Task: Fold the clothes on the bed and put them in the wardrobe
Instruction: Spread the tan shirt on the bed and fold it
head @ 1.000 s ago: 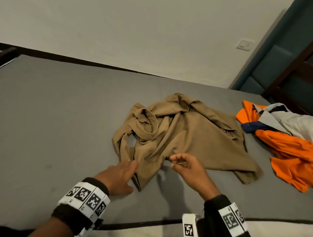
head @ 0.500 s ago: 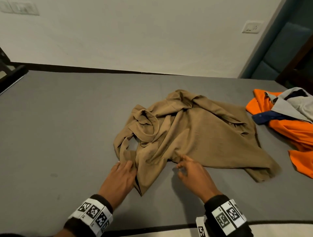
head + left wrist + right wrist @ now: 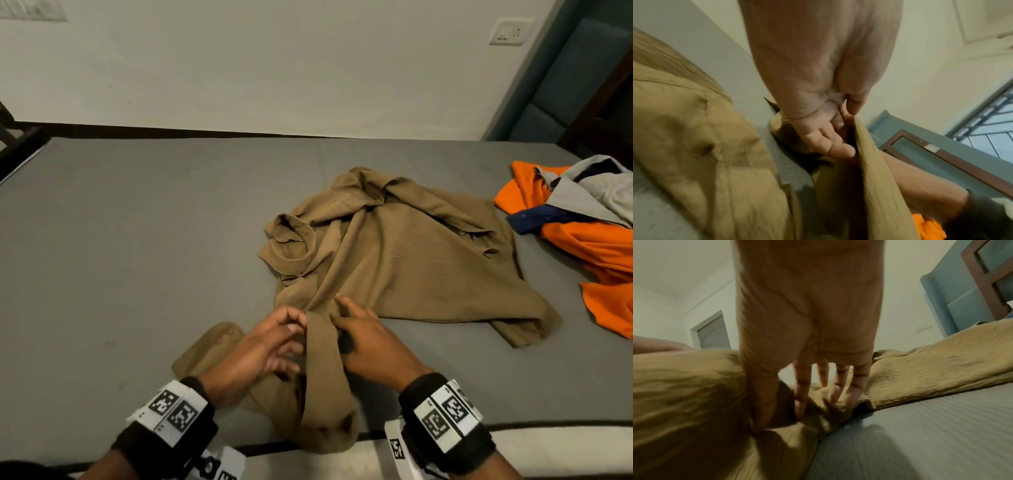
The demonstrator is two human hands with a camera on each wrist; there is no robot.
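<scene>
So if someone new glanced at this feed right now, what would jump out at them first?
Probably the crumpled tan shirt spread mid-bed, with a strip of it pulled toward the near edge and pinched between the left hand and right hand. Next, the bright orange garment heaped with grey and navy pieces at the right side of the grey bed.

We're in a bedroom at home: a wide bed (image 3: 137, 240) under a grey sheet fills the floor of the shot, with a padded blue headboard (image 3: 561, 89) at its right end. Clothes lie loose on it, a tan shirt (image 3: 394, 260) and an orange garment (image 3: 599, 246), and a wall socket (image 3: 508, 32) sits on the plain white wall (image 3: 274, 68).
</scene>
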